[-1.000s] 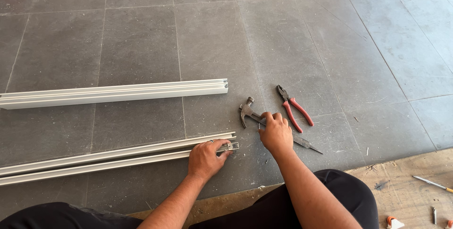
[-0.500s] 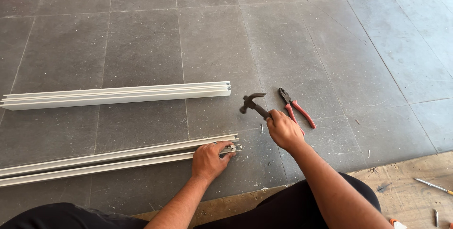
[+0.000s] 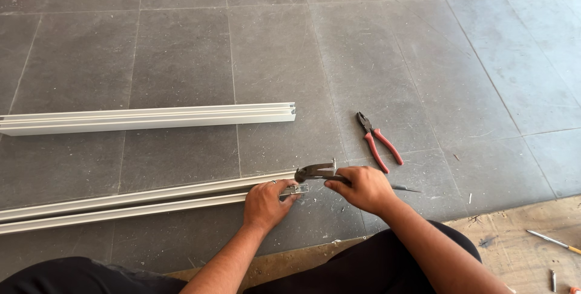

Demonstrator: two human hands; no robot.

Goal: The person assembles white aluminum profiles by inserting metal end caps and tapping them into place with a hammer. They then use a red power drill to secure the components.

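Fingers [image 3: 339, 186] gripping hammer [image 3: 316, 171], head beside rail end [image 3: 295, 190]

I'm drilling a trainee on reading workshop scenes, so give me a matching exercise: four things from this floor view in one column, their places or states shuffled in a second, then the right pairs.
Things:
1. hammer
2. pliers
3. far aluminium rail
4. near aluminium rail

Places or states:
A. lying alone on the tiles, untouched
B. gripped in the right hand, head at the rail's end
C. its end pressed under the left hand
D. red handles, lying free on the tiles

Pairs: 1-B, 2-D, 3-A, 4-C
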